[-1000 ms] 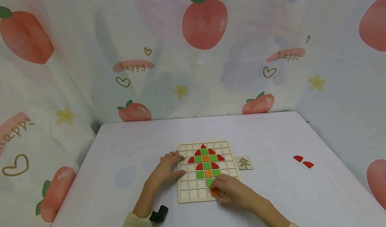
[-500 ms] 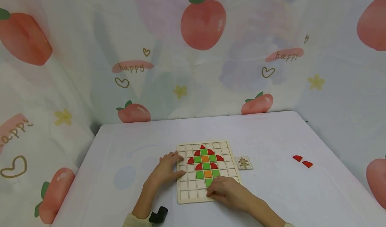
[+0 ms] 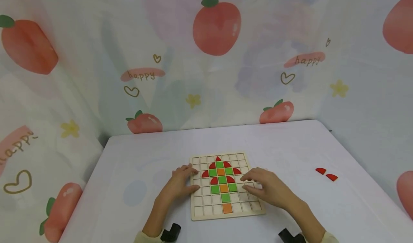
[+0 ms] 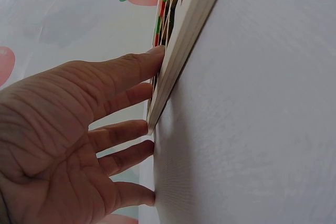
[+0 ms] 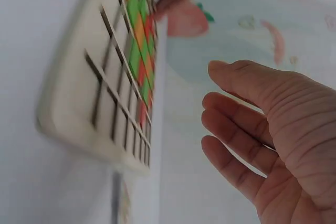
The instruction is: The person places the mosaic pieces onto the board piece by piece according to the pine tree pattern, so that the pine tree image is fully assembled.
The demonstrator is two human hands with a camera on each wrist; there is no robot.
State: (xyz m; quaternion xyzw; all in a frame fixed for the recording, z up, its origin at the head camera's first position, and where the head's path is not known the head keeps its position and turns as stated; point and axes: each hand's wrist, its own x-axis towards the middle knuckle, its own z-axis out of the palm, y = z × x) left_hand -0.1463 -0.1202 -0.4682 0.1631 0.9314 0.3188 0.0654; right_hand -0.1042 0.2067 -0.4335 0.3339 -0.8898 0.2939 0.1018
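A wooden grid board (image 3: 201, 212) lies on the table, with red, green and orange tiles set in a tree shape. At the bottom of the trunk, an orange square tile (image 3: 227, 208) fills a cell in the front row, below a green square tile (image 3: 225, 198). My left hand (image 3: 176, 184) rests at the board's left edge, thumb and fingertips touching it, fingers spread in the left wrist view. Over the right side of the board hovers my right hand (image 3: 269, 186); its fingers are loosely bent and hold nothing, as the right wrist view (image 5: 262, 135) also shows.
Two red quarter-round tiles (image 3: 331, 177) lie at the right of the white table (image 3: 155, 149). The small pattern card beside the board is mostly hidden behind my right hand. A printed cloth (image 3: 180, 56) hangs behind the table.
My right hand has let go of the orange tile, now flat in the front-row cell, and has moved up and right. My left hand stays at the board's edge.
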